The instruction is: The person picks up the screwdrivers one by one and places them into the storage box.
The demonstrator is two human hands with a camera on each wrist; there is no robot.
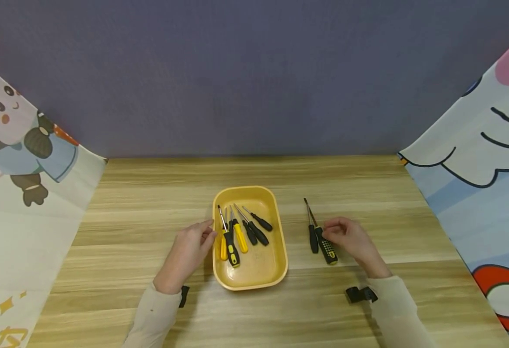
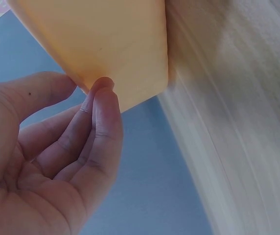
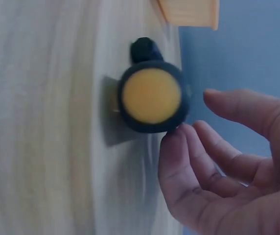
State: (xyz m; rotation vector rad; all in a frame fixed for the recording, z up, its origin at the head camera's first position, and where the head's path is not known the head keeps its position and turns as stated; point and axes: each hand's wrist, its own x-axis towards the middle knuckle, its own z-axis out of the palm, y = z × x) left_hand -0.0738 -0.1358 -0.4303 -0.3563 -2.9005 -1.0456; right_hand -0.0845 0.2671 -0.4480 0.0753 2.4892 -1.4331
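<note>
A yellow plastic tray [image 1: 254, 285] holds several screwdrivers, among them a black-and-yellow one [image 1: 232, 251] and a yellow-handled one [image 1: 240, 237]. My left hand [image 1: 191, 244] is at the tray's left side, thumb and fingers loosely bent. In the left wrist view its fingertips [image 2: 106, 98] meet the tray's wall [image 2: 115, 39] and rim. Right of the tray, a large screwdriver with a yellow-dotted black handle [image 1: 327, 249] lies beside a slimmer black screwdriver [image 1: 313, 239]. My right hand [image 1: 350, 237] is beside the large handle, fingertips right at its side, thumb apart from it.
The wood-grain table [image 1: 324, 309] runs back to a grey-blue wall panel [image 1: 254, 82]. Printed cartoon sheets [image 1: 24, 203] stand along both sides. A small black device [image 1: 359, 294] is by the right wrist.
</note>
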